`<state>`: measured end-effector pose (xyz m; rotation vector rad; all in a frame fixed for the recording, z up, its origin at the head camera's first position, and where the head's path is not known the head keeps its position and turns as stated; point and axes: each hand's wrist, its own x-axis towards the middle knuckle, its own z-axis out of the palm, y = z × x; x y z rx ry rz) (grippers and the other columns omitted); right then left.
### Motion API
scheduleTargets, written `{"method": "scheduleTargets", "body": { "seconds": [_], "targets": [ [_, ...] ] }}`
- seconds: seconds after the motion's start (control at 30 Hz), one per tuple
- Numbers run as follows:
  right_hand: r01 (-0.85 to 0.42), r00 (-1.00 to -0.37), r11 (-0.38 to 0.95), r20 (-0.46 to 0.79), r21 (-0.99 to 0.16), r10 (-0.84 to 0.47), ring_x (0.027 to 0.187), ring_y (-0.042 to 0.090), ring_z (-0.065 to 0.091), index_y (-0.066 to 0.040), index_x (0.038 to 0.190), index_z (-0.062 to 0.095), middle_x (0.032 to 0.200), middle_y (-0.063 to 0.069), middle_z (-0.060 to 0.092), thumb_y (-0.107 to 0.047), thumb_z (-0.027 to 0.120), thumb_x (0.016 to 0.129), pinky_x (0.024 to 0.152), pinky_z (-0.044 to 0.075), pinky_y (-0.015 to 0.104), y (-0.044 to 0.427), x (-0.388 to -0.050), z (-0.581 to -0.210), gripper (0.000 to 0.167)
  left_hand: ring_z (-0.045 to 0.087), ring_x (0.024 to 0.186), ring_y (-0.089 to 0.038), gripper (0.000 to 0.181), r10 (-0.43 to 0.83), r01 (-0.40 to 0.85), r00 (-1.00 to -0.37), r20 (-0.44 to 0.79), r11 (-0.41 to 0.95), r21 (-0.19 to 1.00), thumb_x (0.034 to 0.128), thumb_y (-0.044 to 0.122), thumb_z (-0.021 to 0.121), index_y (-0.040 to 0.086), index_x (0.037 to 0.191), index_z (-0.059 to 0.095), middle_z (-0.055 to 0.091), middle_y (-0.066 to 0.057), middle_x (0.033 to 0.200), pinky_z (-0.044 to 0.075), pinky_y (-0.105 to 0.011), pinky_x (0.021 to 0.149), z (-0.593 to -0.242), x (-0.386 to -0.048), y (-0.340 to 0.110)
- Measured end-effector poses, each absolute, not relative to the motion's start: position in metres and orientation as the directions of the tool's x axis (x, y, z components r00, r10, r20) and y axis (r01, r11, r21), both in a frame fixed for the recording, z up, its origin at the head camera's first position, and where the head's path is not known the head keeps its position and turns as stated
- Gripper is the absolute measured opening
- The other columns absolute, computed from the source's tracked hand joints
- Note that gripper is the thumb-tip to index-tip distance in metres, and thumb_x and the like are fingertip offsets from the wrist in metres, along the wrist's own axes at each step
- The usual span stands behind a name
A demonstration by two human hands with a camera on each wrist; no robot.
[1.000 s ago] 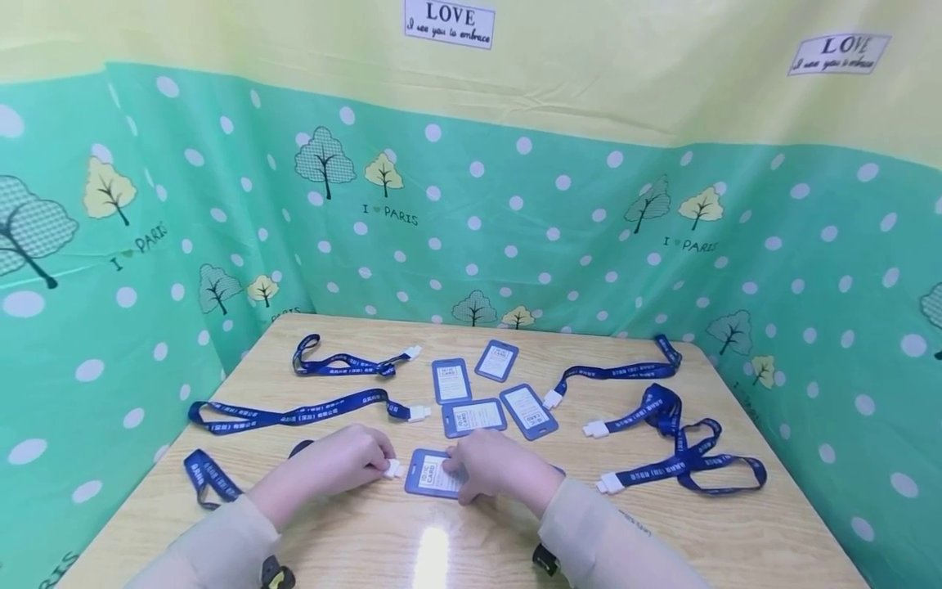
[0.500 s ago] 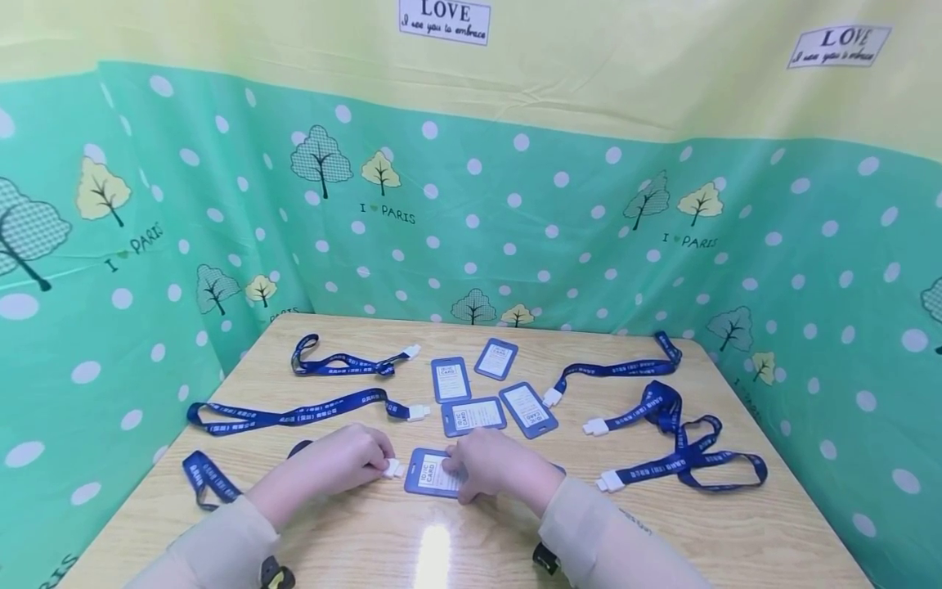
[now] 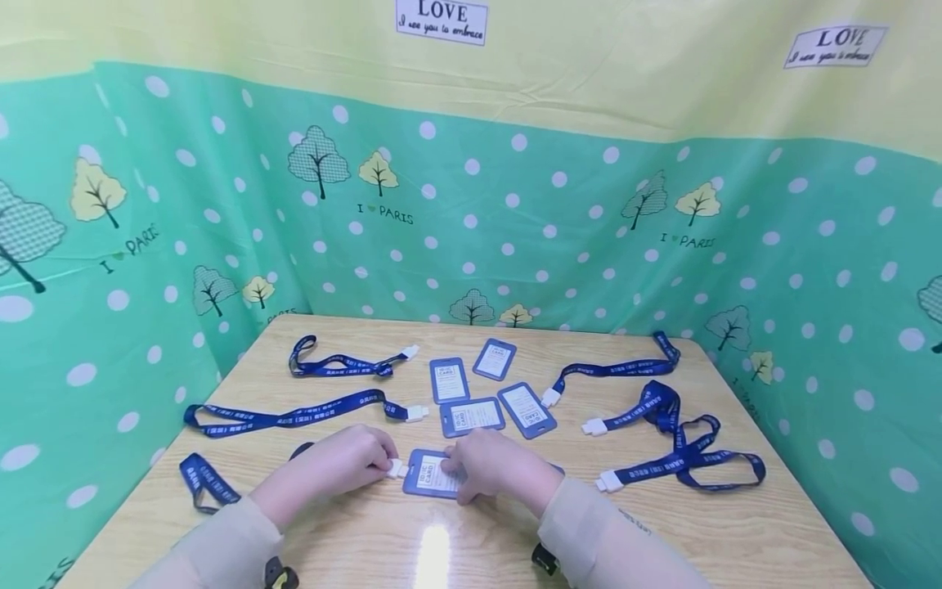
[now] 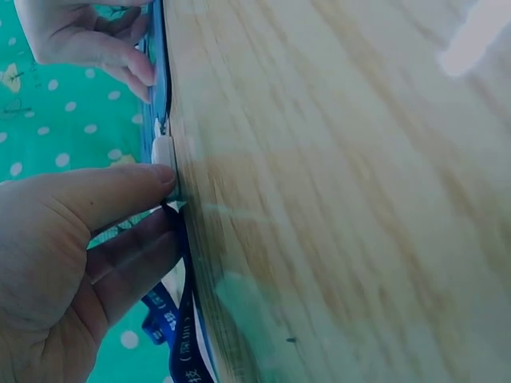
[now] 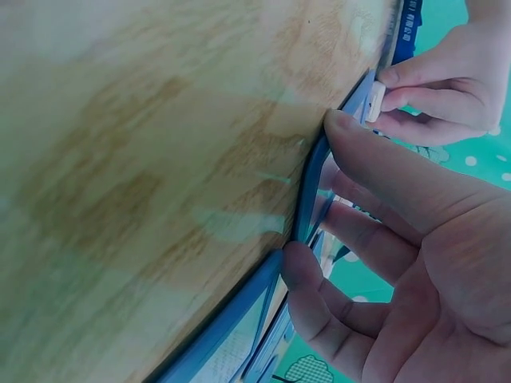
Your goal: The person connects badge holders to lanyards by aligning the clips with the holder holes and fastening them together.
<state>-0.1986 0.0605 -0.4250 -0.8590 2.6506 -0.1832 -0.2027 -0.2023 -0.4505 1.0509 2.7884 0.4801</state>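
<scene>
Clip (image 3: 398, 469) nudged nearer card (image 3: 423, 474) edge, left hand (image 3: 355, 460) pinching, tabletop (image 3: 368, 544) nearside

On the table (image 3: 368, 540), lanyards (image 3: 294, 420) flank card holders (image 3: 473, 417).

A big cloth (image 3: 545, 106) hangs behind the wooden tabletop (image 3: 353, 544) and along its left and right sides. Up high it is yellow, with two white signs (image 3: 441, 20) that say LOVE. Lower down it is green, with pale dots (image 3: 518, 142) and little trees (image 3: 318, 155). A bright patch of light (image 3: 433, 556) shines on the wood.
</scene>
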Motion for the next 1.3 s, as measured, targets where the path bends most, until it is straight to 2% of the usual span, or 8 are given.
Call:
{"method": "scheduleTargets", "body": {
  "seconds": [1.3],
  "targets": [
    [-0.553, -0.750, 0.804, -0.291, -0.218, -0.594, 0.135, 0.019, 0.052, -0.031, 0.130, 0.070, 0.142, -0.011, 0.059, -0.032, 0.089, 0.078, 0.111, 0.042, 0.037, 0.0591, -0.1997, -0.4264, 0.056, 0.068, 0.100, -0.012, 0.013, 0.665, 0.617, -0.747, -0.009, 0.698, 0.363, 0.0876, 0.013, 0.080, 0.023, 0.096, 0.082, 0.073, 0.008, 0.107, 0.058, -0.027, 0.084, -0.4475, -0.2057, -0.2012]
  ]
}}
